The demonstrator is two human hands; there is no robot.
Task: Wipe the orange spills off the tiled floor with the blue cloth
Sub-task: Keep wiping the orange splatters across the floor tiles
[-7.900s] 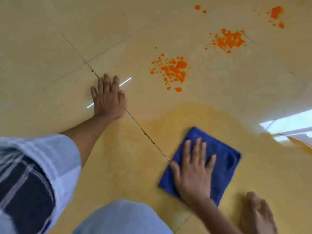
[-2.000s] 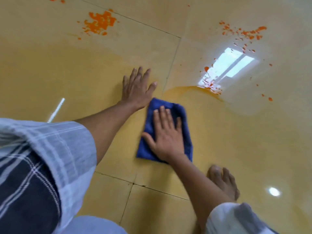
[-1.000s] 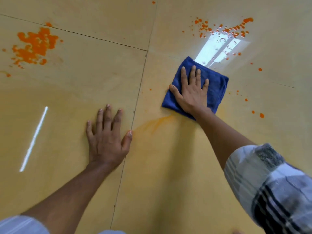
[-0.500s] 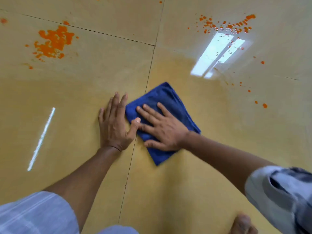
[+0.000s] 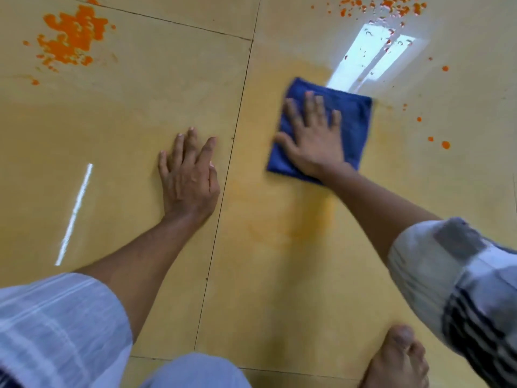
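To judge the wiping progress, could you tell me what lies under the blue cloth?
The blue cloth lies on tiled floor, pressed by the right hand. Any spill beneath is hidden.

Bare foot btm right; window glare top right, light streak left

Bare tiled floor between left hand and blue cloth, bare foot lower right

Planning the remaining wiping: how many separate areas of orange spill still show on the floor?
2. One dense orange patch far left, one scatter of orange droplets trailing down right of the blue cloth. More may lie outside view.
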